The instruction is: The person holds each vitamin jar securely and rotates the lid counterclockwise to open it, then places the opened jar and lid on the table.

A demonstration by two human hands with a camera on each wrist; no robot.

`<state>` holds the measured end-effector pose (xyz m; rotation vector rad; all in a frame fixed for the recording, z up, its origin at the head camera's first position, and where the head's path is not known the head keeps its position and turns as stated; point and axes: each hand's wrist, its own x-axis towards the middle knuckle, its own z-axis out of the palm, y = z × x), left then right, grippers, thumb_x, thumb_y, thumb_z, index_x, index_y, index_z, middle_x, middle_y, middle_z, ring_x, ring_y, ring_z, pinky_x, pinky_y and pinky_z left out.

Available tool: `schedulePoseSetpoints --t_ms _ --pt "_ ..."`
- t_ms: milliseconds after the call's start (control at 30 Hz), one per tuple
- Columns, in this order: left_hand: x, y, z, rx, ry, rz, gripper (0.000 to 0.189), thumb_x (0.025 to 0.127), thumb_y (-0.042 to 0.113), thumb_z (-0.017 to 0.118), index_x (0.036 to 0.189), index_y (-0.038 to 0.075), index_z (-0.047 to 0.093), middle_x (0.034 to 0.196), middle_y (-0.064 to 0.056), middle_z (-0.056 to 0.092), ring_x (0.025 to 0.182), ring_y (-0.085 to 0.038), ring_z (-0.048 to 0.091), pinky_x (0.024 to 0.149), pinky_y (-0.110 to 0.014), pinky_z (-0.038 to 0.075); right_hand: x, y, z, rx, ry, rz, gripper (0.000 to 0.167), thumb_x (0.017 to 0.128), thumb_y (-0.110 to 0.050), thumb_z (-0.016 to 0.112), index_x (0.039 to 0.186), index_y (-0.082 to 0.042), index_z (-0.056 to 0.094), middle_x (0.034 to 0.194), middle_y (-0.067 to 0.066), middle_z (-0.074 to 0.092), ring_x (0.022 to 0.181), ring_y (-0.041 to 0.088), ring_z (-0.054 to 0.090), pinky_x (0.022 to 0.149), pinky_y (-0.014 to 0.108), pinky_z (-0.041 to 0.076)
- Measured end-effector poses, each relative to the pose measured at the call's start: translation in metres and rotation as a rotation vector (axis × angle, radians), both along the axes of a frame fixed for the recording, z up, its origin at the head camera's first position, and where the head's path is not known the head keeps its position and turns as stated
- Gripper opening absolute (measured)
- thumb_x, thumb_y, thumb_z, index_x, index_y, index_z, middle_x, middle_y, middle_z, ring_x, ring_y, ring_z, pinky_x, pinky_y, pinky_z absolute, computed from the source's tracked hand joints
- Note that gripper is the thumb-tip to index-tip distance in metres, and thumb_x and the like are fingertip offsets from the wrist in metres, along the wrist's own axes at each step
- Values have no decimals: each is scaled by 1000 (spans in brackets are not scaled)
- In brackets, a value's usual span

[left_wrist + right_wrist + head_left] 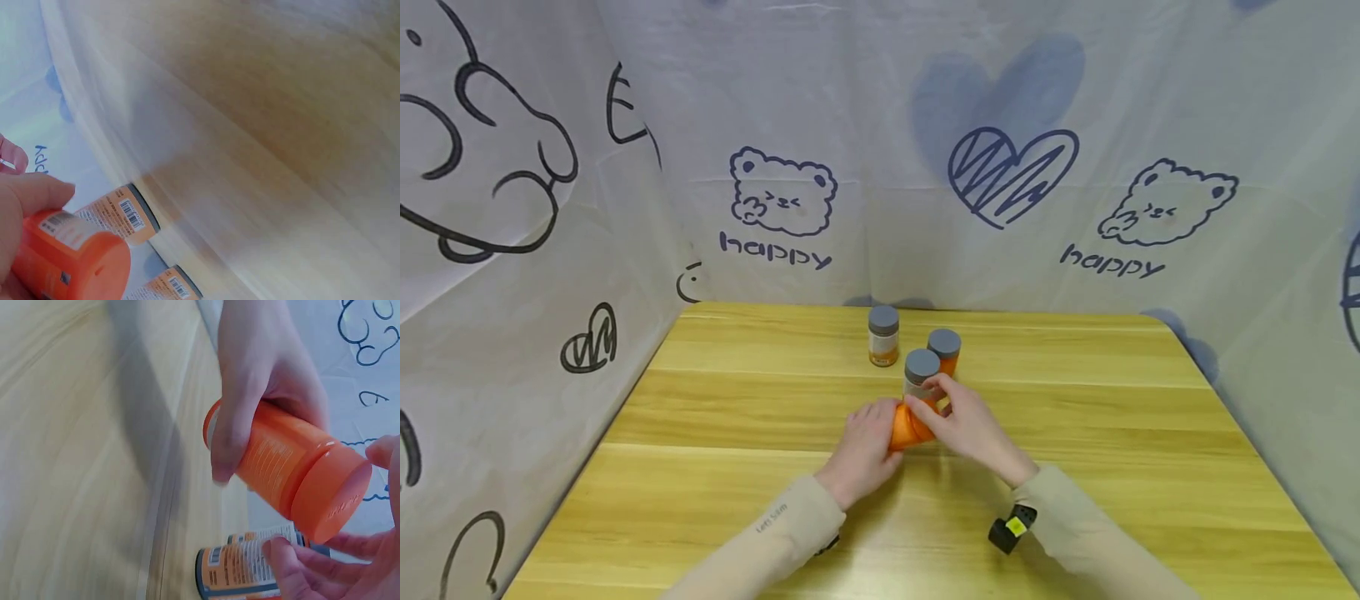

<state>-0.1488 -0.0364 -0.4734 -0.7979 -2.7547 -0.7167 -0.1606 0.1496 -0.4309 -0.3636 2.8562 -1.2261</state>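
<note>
My left hand grips an orange bottle round its body, holding it tilted over the table. In the right wrist view, its orange cap has raised lettering on top and faces my right hand. That hand's thumb and fingers are spread about the cap, with the thumb tip right by the cap's edge. The left wrist view shows the other end of the orange bottle and part of its white label. Just behind the hands is a grey-lidded bottle, partly hidden by the right hand.
Two more grey-lidded bottles stand farther back, one bottle to the left and another bottle to the right. All are on a wooden table. A printed white curtain hangs behind and at the sides.
</note>
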Motion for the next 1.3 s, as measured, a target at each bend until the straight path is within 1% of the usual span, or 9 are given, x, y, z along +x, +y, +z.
schedulePoseSetpoints --t_ms 100,200,433,500,767,900,1100,1200,1300 --pt "2 3 1 -25 27 42 61 77 11 84 128 4 50 116 -12 65 105 -29 60 88 -43 46 0 -2 3 7 -34 -19 41 97 -44 62 118 -9 65 106 10 72 91 22 65 75 32 52" --pt "2 5 2 -57 55 68 61 77 13 85 127 4 51 115 -12 65 104 -29 60 87 -42 46 -2 -3 4 5 -65 -27 40 98 -44 60 116 -9 66 102 9 71 90 21 64 75 31 50" --pt "1 8 0 -105 116 101 60 76 16 86 124 5 52 111 -11 65 100 -28 61 85 -41 46 -2 -6 2 -105 -220 -39 41 98 -41 62 117 -5 64 100 12 68 68 13 64 61 25 54" --pt "1 10 -1 -114 131 105 59 76 17 86 122 5 53 109 -10 64 99 -28 60 84 -40 46 -1 -6 1 -125 -241 -45 40 98 -39 63 117 -4 63 100 12 67 65 11 63 59 25 54" --pt "1 11 -2 -113 140 111 59 76 17 87 122 6 52 109 -9 64 97 -27 60 83 -39 45 0 -9 2 -89 -197 -55 33 97 -36 64 108 -4 65 93 10 67 66 13 60 60 24 49" --pt "1 10 -2 -117 129 114 60 76 17 87 123 5 52 110 -10 64 98 -27 60 83 -40 46 -1 -9 0 -96 -212 -53 33 97 -36 64 106 -4 65 91 9 66 65 13 61 59 24 50" --pt "0 9 -3 -123 121 109 60 76 18 87 123 4 52 109 -10 64 97 -27 61 81 -39 46 -2 -9 -2 -85 -203 -32 31 97 -35 65 102 -4 65 87 7 65 65 12 60 60 23 50" --pt "0 8 -3 -117 99 95 60 77 18 87 123 4 52 110 -10 64 97 -27 61 80 -39 45 -3 -8 -3 -76 -198 -6 30 97 -35 66 100 -5 64 83 5 65 63 11 59 60 23 49" --pt "-1 6 -3 -106 55 77 59 78 17 86 124 4 52 112 -11 64 98 -28 60 81 -39 45 -4 -7 -6 -71 -181 39 31 97 -36 65 101 -5 64 78 4 65 62 10 58 59 23 48"
